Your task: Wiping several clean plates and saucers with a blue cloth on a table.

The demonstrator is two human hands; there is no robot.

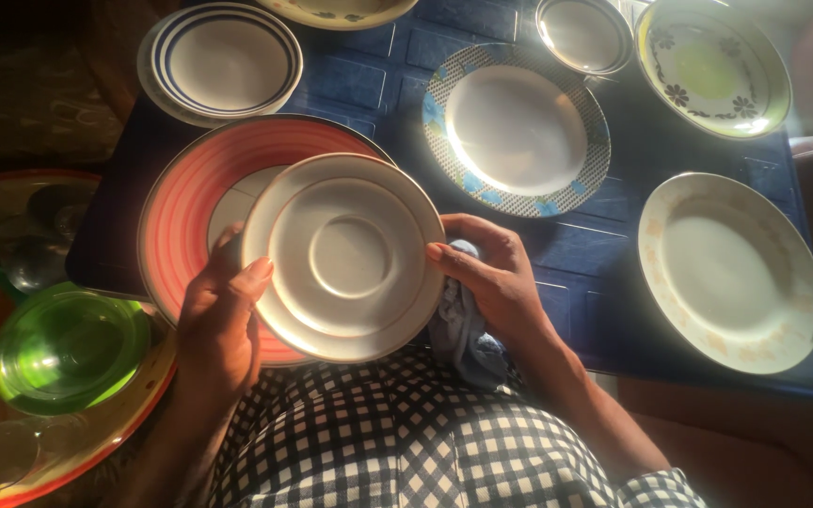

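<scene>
— What is held at the near centre?

— A white saucer with a thin gold rim is gripped at both edges, its underside turned up, above the near edge of a red-striped plate.

— How are the hands set?

— The left hand is clamped on the saucer's left edge, thumb laid over the rim. The right hand is closed on the right edge, and a blue-grey cloth is bunched under its palm.

— What is laid out beyond?

— A blue mat is covered with plates: a blue-ringed plate at the far left, a blue-patterned plate far of the right hand, a small bowl behind it, a green flowered plate at the far right, and a cream plate at the right.

— And at the near left?

— A green glass bowl is seen on a round tray. A checked garment is seen nearest the camera.
</scene>
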